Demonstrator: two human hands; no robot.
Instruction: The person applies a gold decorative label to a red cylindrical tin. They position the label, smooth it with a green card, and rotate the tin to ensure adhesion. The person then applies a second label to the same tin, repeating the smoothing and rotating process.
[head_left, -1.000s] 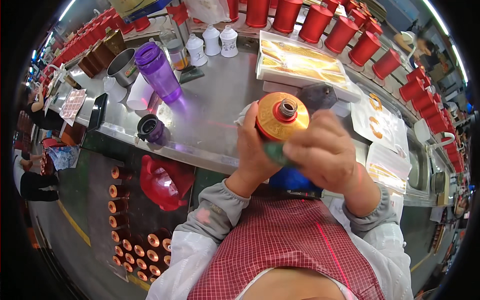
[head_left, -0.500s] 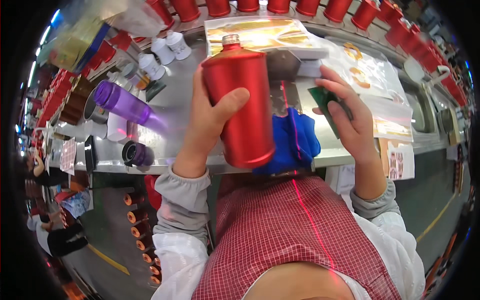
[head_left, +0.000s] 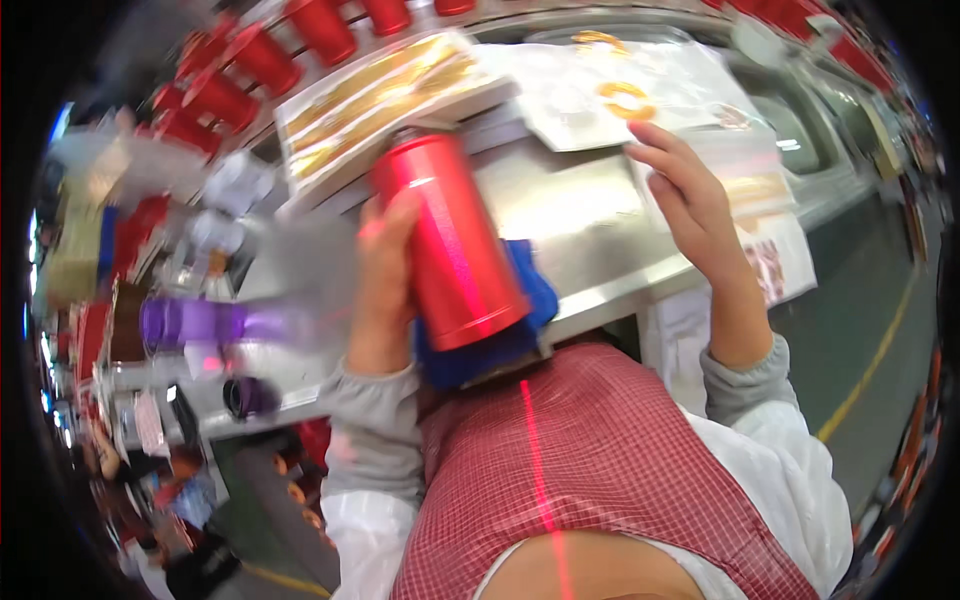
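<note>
My left hand (head_left: 385,265) is wrapped round a shiny red metal bottle (head_left: 450,240) from its left side. The bottle tilts, its narrow neck pointing away from me and its base toward me. Under it lies a blue cloth (head_left: 470,358) at the table's near edge. My right hand (head_left: 688,195) is raised over the right side of the bench with fingers stretched and nothing seen in them. Closest to its fingertips is a gold ring-shaped sticker (head_left: 627,100) on a white backing sheet (head_left: 565,110).
A white-edged stack of gold-striped sheets (head_left: 385,100) lies beyond the bottle. Red containers (head_left: 320,32) line the far edge. At left are a purple bottle (head_left: 195,322) and a dark cap (head_left: 248,398). A metal sink (head_left: 785,125) is at right. A red laser line crosses my apron.
The view has swung, blurring the left side. The green card is gone from my right hand, whose fingers are now straighter. The red bottle stays in my left hand, now over the blue cloth.
</note>
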